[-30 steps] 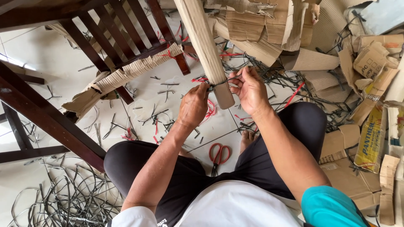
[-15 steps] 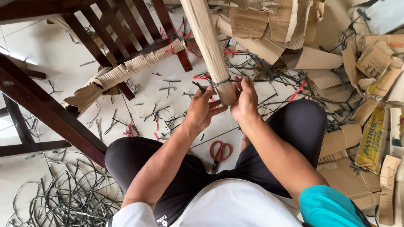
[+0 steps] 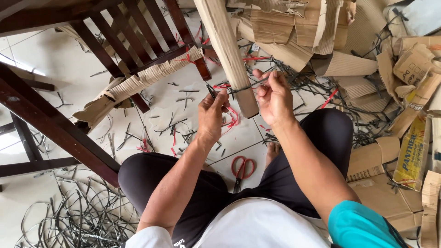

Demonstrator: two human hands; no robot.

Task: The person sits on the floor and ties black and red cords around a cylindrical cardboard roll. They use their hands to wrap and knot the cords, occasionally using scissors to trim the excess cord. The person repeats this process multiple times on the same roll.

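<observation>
So the person's sitting cross-legged on the tiled floor (image 3: 69, 78) with a paper-wrapped furniture leg (image 3: 227, 50) slanting down from the top middle of the frame to just above centre; my guess is it's angled like that so the wrapped end sits right between both hands at a comfy working height.

Left hand (image 3: 212, 115), a bit left of centre, is closed around a small dark tool (image 3: 211, 90), looks like snips or pliers but too small to tell for sure; right hand (image 3: 274, 97), just right of centre, has fingertips pinched shut on the loose end of a thin black strap (image 3: 244, 86) that loops around the leg near its lower end; holding it taut like that probably keeps the band off the wrapping so the tool can get at it.

Materials-wise: the leg wrap is pale tan, smooth and squared off; the strap is flat, narrow, glossy plastic; loads of the same stuff lies in curly offcuts (image 3: 69, 216) at lower left; red plastic string scraps (image 3: 232, 117) sit under the hands.

Red-handled scissors (image 3: 242, 167) lie on the floor between the knees, within reach; dark glossy slatted chair frames (image 3: 133, 34) fill the upper left, one rail half-sleeved in ribbed corrugated cardboard (image 3: 147, 78); torn brown cardboard (image 3: 298, 27) is heaped across the top right and down the right edge.
</observation>
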